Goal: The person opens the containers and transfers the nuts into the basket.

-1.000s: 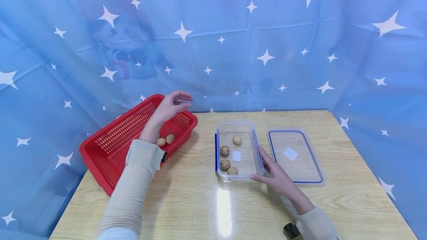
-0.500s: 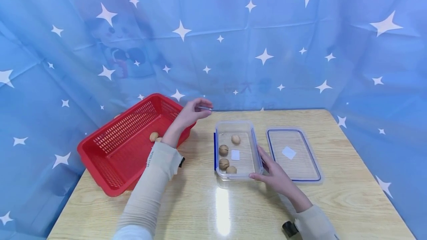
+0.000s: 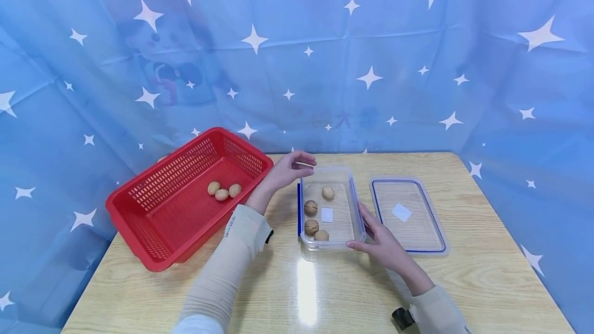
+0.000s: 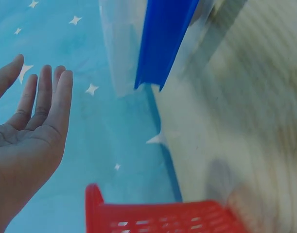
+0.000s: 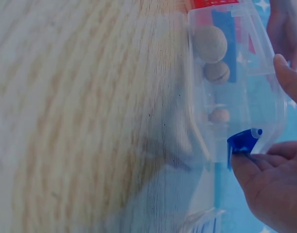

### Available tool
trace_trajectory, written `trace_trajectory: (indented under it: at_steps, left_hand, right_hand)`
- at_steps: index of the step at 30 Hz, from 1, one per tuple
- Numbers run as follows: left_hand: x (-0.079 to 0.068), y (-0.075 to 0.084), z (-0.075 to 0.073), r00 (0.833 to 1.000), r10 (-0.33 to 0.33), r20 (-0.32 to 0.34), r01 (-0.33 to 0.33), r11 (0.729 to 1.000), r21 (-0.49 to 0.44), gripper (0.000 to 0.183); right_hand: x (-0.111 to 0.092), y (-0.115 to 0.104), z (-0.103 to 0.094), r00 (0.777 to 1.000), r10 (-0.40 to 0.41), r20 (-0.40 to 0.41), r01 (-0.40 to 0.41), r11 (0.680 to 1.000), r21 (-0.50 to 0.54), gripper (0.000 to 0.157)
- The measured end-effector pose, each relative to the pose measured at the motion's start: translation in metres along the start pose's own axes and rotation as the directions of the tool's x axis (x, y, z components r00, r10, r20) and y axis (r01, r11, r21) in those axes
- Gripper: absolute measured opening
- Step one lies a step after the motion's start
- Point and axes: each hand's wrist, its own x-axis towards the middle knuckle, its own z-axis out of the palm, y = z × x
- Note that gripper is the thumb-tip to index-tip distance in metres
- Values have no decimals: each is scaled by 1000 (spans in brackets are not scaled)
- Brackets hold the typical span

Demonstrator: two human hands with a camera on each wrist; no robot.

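A clear plastic food storage box with blue side clips stands open on the table. Several walnuts lie on its bottom, mostly toward the left side, beside a small white square. At the box's right front corner my right hand grips the wall, thumb at the front rim and fingers along the right side by a blue clip. My left hand is raised near the box's far left corner. In the left wrist view its palm faces up, thumb and fingers apart, holding nothing.
A red perforated plastic basket stands at the left, with 3 walnuts in it. To the right of the box lies its clear lid with a blue seal. A star-patterned blue curtain hangs behind the wooden table.
My left hand has moved right, from over the red basket to the box's far left corner, uncovering the walnuts in the basket. My right hand has stayed on the box.
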Motion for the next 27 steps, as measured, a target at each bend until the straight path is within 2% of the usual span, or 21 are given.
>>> trace_trajectory:
  at_steps: [9, 14, 20, 27]
  left_hand:
    - [5, -8, 25, 999, -25, 37, 26, 1000, -10, 35]
    - [6, -12, 35, 997, -42, 60, 43, 999, -26, 43]
    - [7, -15, 47, 997, -60, 54, 62, 997, -34, 49]
    - [7, -18, 62, 993, -109, 38, 109, 994, 10, 57]
  right_hand:
    - [1, 2, 0, 1000, -4, -3, 4, 1000, 8, 99]
    - [1, 2, 1, 1000, -3, -3, 3, 1000, 8, 99]
    - [1, 3, 1, 1000, 6, -4, -6, 1000, 3, 99]
    - [1, 2, 0, 1000, -8, -3, 8, 1000, 10, 98]
